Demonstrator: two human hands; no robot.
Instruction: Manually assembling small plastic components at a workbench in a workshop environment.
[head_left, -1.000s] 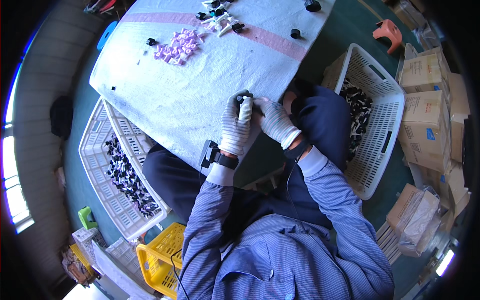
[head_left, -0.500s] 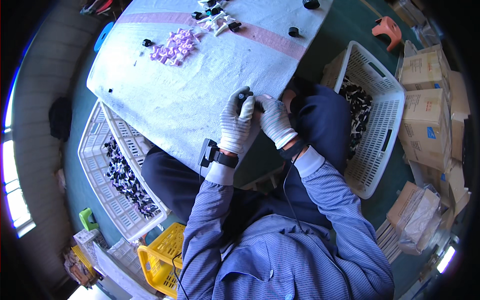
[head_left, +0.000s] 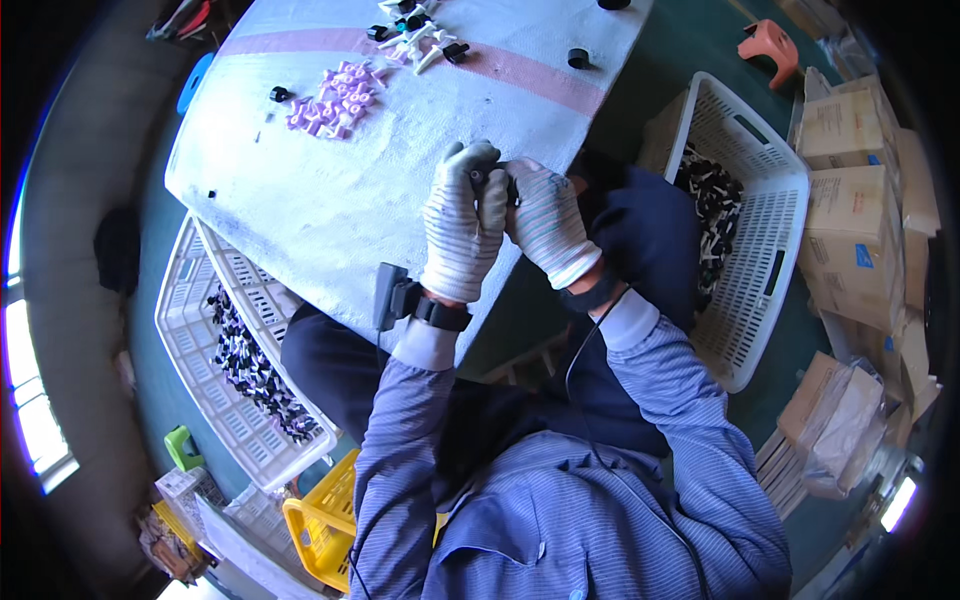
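Observation:
In front of me, over the near edge of the table (head_left: pixel 300 200), both gloved hands meet with closed fingers. My left hand (head_left: pixel 462 225) pinches a small black round piece (head_left: pixel 479 179), mostly covered by the glove. Pressed up beside it, my right hand (head_left: pixel 550 220) has its fingertips around something black; whether it belongs to the same piece I cannot tell. Farther off lies a pile of lilac flared pieces (head_left: pixel 337 100). Behind that is a heap of white stemmed pieces (head_left: pixel 425 45) with black ones among them. Loose black caps (head_left: pixel 579 59) are scattered on the table.
White crates stand on both sides, the left crate (head_left: pixel 200 330) and the right crate (head_left: pixel 765 210) each holding many black-and-white pieces. A yellow basket (head_left: pixel 310 540) is near my left elbow. Cardboard boxes (head_left: pixel 845 240) are stacked at right, near an orange stool (head_left: pixel 770 50).
Both hands have risen slightly and turned, the left drifting a little left, and their fingers now lie closer together over the black piece. The whole view has shifted slightly.

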